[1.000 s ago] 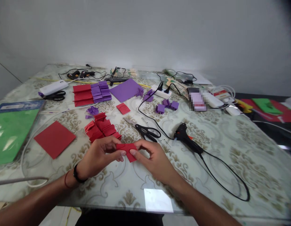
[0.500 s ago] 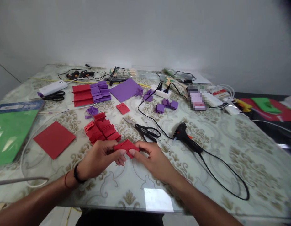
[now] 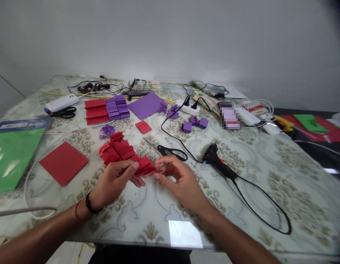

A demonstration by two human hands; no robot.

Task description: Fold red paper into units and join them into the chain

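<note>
Both my hands hold a small folded red paper piece (image 3: 146, 167) just above the patterned table (image 3: 269, 172). My left hand (image 3: 115, 181) pinches its left side, fingers closed on it. My right hand (image 3: 177, 179) touches its right edge with thumb and fingertips. The piece sits against the near end of a pile of folded red pieces (image 3: 117, 150). Black scissors (image 3: 170, 151) lie just beyond my right hand.
A black glue gun (image 3: 218, 163) with its cable lies to the right. A flat red paper square (image 3: 63, 162) and green sheet (image 3: 10, 156) are at left. Farther back lie red and purple folded stacks (image 3: 106, 108), a purple sheet (image 3: 146, 104), a power strip (image 3: 188, 107) and cables.
Both hands carried the folded red piece a little away from me, up to the near end of the red pile. The piece has tilted flatter.
</note>
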